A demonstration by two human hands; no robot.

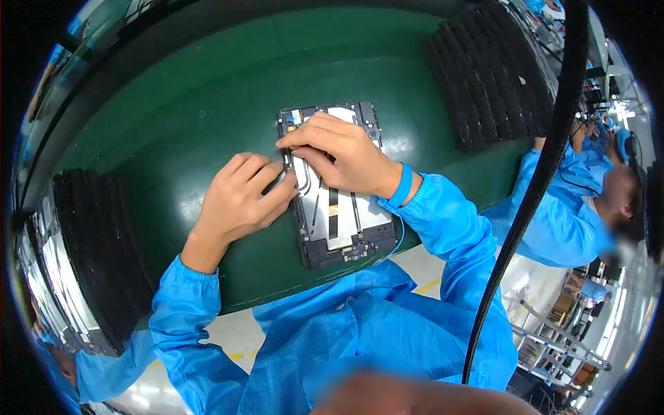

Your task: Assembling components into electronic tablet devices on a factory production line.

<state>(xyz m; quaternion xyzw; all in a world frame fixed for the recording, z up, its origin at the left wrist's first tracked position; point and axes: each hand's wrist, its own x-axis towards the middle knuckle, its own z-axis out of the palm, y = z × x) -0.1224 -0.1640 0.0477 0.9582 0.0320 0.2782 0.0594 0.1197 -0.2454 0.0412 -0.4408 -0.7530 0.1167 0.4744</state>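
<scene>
Black cable (536,187) nearest, right of the opened tablet (346,207), which lies on the counter (173,124). Left hand (242,190) at tablet's left edge, right hand (346,155) across its upper half; fingers bent, cannot tell what they grip. Apparently fine edge work; next calls for steady fingertips.

a broad, glossy green worktable (173,104) spreads under and beyond both hands, with a soft white glare on it just left of the left hand (242,194). a dark strip (138,69) borders its far side. nearer the body than the hands, a pale, shiny floor (238,326) carries thin yellow lines (429,286). well right of the right hand (346,152) stand a grey metal ladder-like frame (566,337) and, at the rim, bright white strip lights (609,339).
</scene>
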